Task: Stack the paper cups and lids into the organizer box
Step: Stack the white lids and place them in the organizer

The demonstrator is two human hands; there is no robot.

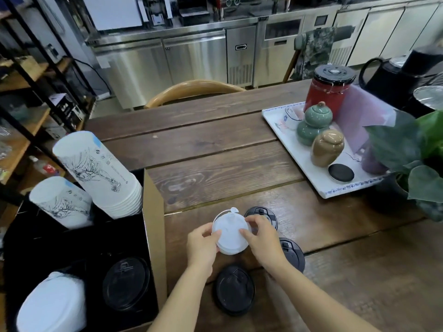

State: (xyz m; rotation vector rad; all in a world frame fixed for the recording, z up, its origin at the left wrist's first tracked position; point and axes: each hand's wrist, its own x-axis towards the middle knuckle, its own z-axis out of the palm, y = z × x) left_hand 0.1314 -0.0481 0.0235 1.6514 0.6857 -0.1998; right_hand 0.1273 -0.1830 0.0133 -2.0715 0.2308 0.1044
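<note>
- Head view: dark plank counter (pixel 227 164), steel kitchen cabinets (pixel 191 58) behind.
- Both hands' fingers clamp a white lid (pixel 231 233): left hand (pixel 202 245), right hand (pixel 262 238).
- Black lids (pixel 234 289) lie around; organizer box (pixel 153 212) at left holds paper cups (pixel 100 173).

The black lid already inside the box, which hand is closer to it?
Left. The left hand holds the white lid just right of the box wall, nearer the black lid in the box. The right hand grips the white lid's other side, farther away.
</note>
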